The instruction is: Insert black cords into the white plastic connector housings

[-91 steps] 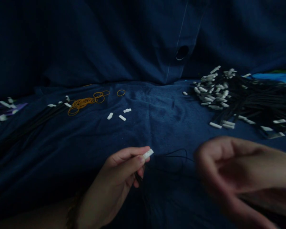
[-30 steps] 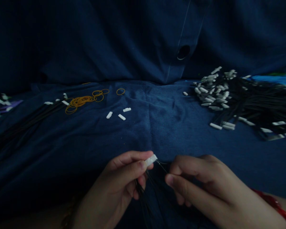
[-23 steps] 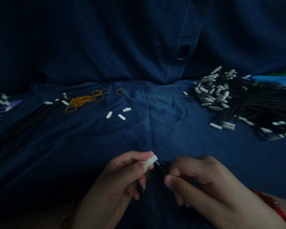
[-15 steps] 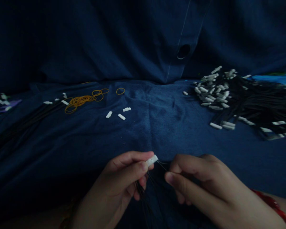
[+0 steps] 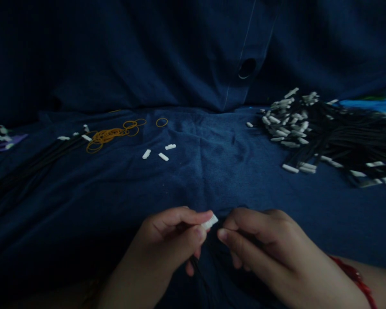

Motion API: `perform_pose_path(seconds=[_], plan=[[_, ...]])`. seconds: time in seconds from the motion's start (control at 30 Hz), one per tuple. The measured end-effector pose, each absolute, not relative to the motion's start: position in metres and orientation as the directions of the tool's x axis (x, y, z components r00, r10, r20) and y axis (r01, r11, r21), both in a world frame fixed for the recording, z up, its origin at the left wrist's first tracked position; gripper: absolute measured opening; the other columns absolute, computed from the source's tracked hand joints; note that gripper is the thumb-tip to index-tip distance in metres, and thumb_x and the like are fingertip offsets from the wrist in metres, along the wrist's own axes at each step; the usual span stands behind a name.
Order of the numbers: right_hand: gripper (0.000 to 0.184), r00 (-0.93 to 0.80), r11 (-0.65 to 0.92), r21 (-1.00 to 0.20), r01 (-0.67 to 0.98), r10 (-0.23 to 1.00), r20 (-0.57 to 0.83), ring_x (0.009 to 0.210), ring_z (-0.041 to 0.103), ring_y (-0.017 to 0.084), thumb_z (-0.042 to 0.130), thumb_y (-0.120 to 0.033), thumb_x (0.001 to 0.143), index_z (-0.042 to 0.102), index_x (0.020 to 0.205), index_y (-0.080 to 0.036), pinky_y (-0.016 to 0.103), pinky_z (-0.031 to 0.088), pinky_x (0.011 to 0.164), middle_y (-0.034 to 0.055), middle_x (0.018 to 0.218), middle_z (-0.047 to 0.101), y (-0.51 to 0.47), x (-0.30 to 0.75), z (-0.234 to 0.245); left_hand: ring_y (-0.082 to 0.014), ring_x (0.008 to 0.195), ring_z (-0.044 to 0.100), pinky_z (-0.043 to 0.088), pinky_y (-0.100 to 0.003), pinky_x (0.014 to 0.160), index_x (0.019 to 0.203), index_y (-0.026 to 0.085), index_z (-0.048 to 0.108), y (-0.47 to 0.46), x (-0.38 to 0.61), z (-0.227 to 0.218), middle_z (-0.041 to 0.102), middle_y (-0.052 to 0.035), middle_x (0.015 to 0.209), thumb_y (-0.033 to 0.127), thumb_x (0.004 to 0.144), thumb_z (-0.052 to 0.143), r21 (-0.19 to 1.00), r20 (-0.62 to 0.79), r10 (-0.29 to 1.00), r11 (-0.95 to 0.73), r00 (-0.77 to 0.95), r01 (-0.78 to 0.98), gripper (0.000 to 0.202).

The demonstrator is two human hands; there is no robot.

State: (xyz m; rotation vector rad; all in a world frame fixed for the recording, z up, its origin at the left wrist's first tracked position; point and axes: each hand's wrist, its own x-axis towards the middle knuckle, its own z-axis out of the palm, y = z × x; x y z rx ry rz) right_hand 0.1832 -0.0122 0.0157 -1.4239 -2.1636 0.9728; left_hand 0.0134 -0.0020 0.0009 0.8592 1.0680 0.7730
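Between the thumb and forefinger of my left hand (image 5: 170, 240) is a small white plastic connector (image 5: 210, 221), its slotted end pointing right. Thin black wires (image 5: 199, 272) hang down below those fingers. My right hand (image 5: 260, 240) is pinched closed just right of the connector, its fingertips a short gap away. A dark wire seems to run into that pinch, though dim light makes it hard to follow. Three loose white connectors (image 5: 164, 157) lie on the blue cloth beyond my hands.
Orange rubber bands (image 5: 107, 137) lie in a heap at centre left, beside a bundle of black wires (image 5: 41, 161) with white ends. A large pile of black wires with white connectors (image 5: 341, 133) spreads on the right. Blue cloth (image 5: 231, 180) covers the surface and hangs behind.
My left hand has shifted slightly right and down with the connector. My right hand has come a little left, so the gap between them is smaller.
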Motion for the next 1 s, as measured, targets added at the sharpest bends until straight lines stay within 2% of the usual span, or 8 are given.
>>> perform_pose_path(seconds=[0.17, 0.33, 0.5, 0.57, 0.63, 0.73, 0.83, 1.0], plan=[[0.017, -0.493, 0.344, -0.674, 0.653, 0.869, -0.033, 0.049, 0.047, 0.004, 0.041, -0.023, 0.086, 0.053, 0.074, -0.019, 0.017, 0.032, 0.047, -0.0054, 0.058, 0.052, -0.008, 0.191, 0.021, -0.0068, 0.052, 0.048, 0.035, -0.013, 0.042, 0.075, 0.021, 0.070, 0.001, 0.012, 0.000, 0.057, 0.0016, 0.058, 0.022, 0.068, 0.062, 0.856, -0.432, 0.857, 0.488, 0.280, -0.171, 0.011], [0.010, -0.535, 0.515, -0.481, 0.709, 0.838, 0.110, 0.070, 0.052, 0.008, 0.047, -0.024, 0.083, 0.058, 0.082, -0.023, 0.020, 0.038, 0.064, -0.0024, 0.078, 0.055, 0.002, 0.203, 0.025, -0.0064, 0.053, 0.048, 0.035, -0.014, 0.045, 0.079, 0.021, 0.069, 0.004, 0.009, 0.000, 0.056, 0.0014, 0.060, 0.023, 0.067, 0.063, 0.798, -0.497, 0.817, 0.563, 0.292, -0.216, 0.013], [0.015, -0.505, 0.578, -0.256, 0.775, 0.809, 0.299, 0.062, 0.050, 0.011, 0.046, -0.027, 0.084, 0.057, 0.076, -0.021, 0.022, 0.036, 0.055, -0.0004, 0.068, 0.053, 0.005, 0.208, 0.019, -0.0071, 0.054, 0.048, 0.035, -0.016, 0.047, 0.080, 0.021, 0.069, 0.004, 0.007, 0.000, 0.057, 0.0007, 0.062, 0.025, 0.067, 0.064, 0.774, -0.507, 0.801, 0.585, 0.319, -0.240, 0.015], [0.010, -0.459, 0.541, -0.306, 0.783, 0.836, 0.300, 0.057, 0.051, 0.009, 0.046, -0.026, 0.084, 0.055, 0.081, -0.021, 0.021, 0.035, 0.051, -0.0027, 0.066, 0.055, 0.004, 0.207, 0.015, -0.0071, 0.055, 0.048, 0.036, -0.016, 0.048, 0.080, 0.022, 0.069, 0.003, 0.007, 0.000, 0.057, 0.0006, 0.063, 0.025, 0.067, 0.064, 0.773, -0.504, 0.801, 0.585, 0.322, -0.246, 0.015], [0.007, -0.398, 0.468, -0.423, 0.776, 0.884, 0.247, 0.056, 0.053, 0.007, 0.047, -0.025, 0.084, 0.052, 0.089, -0.022, 0.019, 0.037, 0.050, -0.0049, 0.068, 0.057, 0.002, 0.205, 0.012, -0.0068, 0.056, 0.049, 0.036, -0.016, 0.048, 0.081, 0.022, 0.069, 0.003, 0.007, 0.000, 0.058, 0.0004, 0.066, 0.024, 0.067, 0.064, 0.775, -0.498, 0.805, 0.580, 0.322, -0.251, 0.015], [0.012, -0.363, 0.425, -0.539, 0.727, 0.905, 0.223, 0.065, 0.057, 0.006, 0.048, -0.022, 0.083, 0.047, 0.095, -0.022, 0.017, 0.041, 0.057, -0.0049, 0.079, 0.059, 0.002, 0.203, 0.009, -0.0061, 0.056, 0.048, 0.035, -0.015, 0.048, 0.081, 0.021, 0.069, 0.003, 0.007, 0.000, 0.060, -0.0001, 0.070, 0.022, 0.069, 0.062, 0.774, -0.493, 0.808, 0.577, 0.322, -0.261, 0.014], [0.016, -0.397, 0.483, -0.547, 0.684, 0.875, 0.277, 0.077, 0.055, 0.007, 0.050, -0.019, 0.081, 0.044, 0.096, -0.020, 0.017, 0.042, 0.066, -0.0024, 0.086, 0.056, 0.003, 0.203, 0.012, -0.0062, 0.059, 0.049, 0.036, -0.015, 0.049, 0.081, 0.021, 0.069, 0.003, 0.007, 0.001, 0.061, -0.0003, 0.074, 0.021, 0.070, 0.061, 0.770, -0.493, 0.810, 0.577, 0.318, -0.274, 0.013], [0.018, -0.455, 0.493, -0.620, 0.611, 0.859, 0.235, 0.079, 0.052, 0.009, 0.052, -0.017, 0.078, 0.044, 0.095, -0.018, 0.019, 0.042, 0.067, 0.0001, 0.086, 0.053, 0.007, 0.206, 0.018, -0.0056, 0.058, 0.049, 0.036, -0.015, 0.049, 0.083, 0.021, 0.068, 0.004, 0.007, 0.001, 0.061, 0.0002, 0.074, 0.019, 0.071, 0.060, 0.762, -0.495, 0.809, 0.579, 0.316, -0.289, 0.014]])
